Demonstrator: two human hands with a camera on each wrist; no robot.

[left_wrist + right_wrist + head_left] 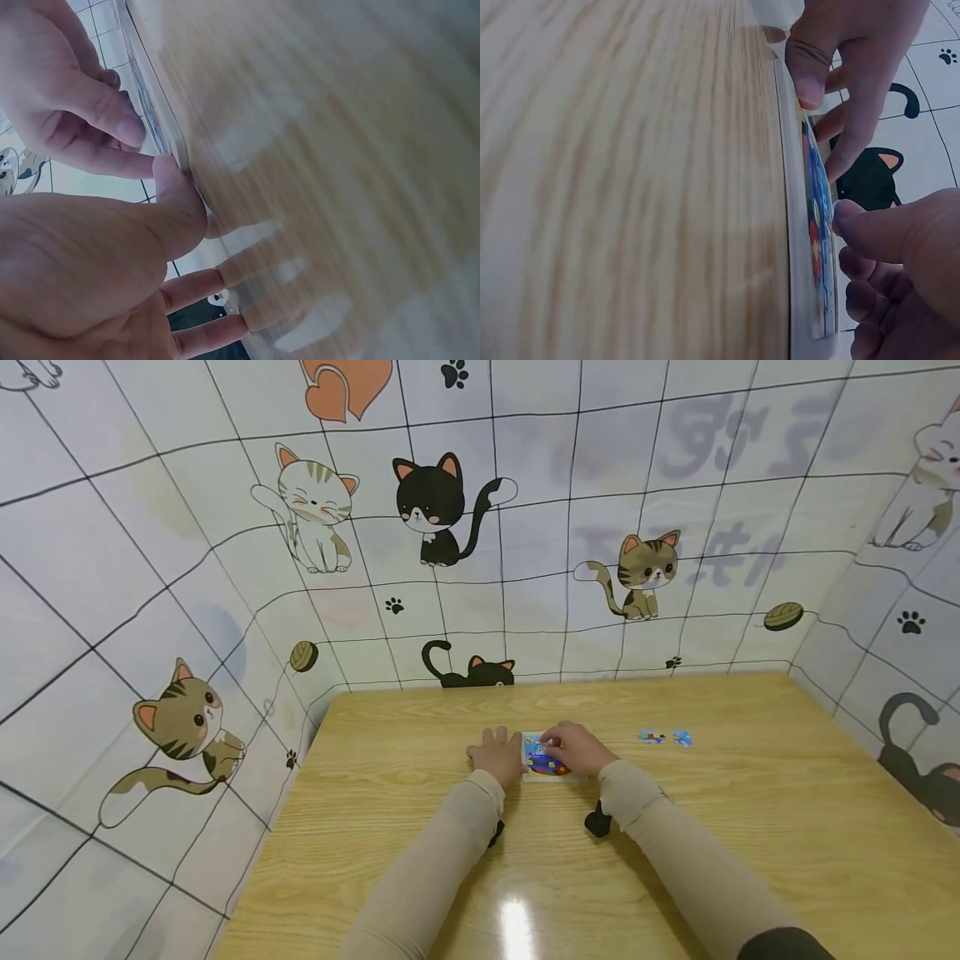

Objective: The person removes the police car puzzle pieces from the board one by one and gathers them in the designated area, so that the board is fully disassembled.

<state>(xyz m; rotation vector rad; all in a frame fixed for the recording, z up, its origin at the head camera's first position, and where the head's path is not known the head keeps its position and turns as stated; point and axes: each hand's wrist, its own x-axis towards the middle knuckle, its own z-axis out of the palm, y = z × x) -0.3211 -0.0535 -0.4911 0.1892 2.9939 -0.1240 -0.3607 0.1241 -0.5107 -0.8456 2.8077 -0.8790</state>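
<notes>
Nearest me, a beige L sleeve (427, 868) & R sleeve (682, 852) come up from the bottom of the frame, w/ a black wrist unit (597, 821) by the R cuff. Past them, a bit below frame ctr, both hands are at the wood-grain worktop (750, 810). L hand (497, 755) is just L of the puzzle (543, 765), fingers spread & fairly straight, thumb at its L edge; no sign that grip has hold of anything. R hand (581, 750) bends over the puzzle's R part, fingers curled in, thumb tip down at the printed face; can't tell if that grip pinches a piece or only presses. Puzzle's flat, btwn the two, long axis seemingly L–R across the frame, tho its R end's part hidden. Key relation, I'd judge: printed face lies under R grip & off to its L, so R hand's best placed over it, L hand bounding the edge. Out R, well apart, a multicoloured loose piece (652, 737) & a pale-blue one (682, 738) sit side by side, nearer R hand. Farthest, upper frame: wall covering (540, 635) w/ grid lines & cartoon cats.
</notes>
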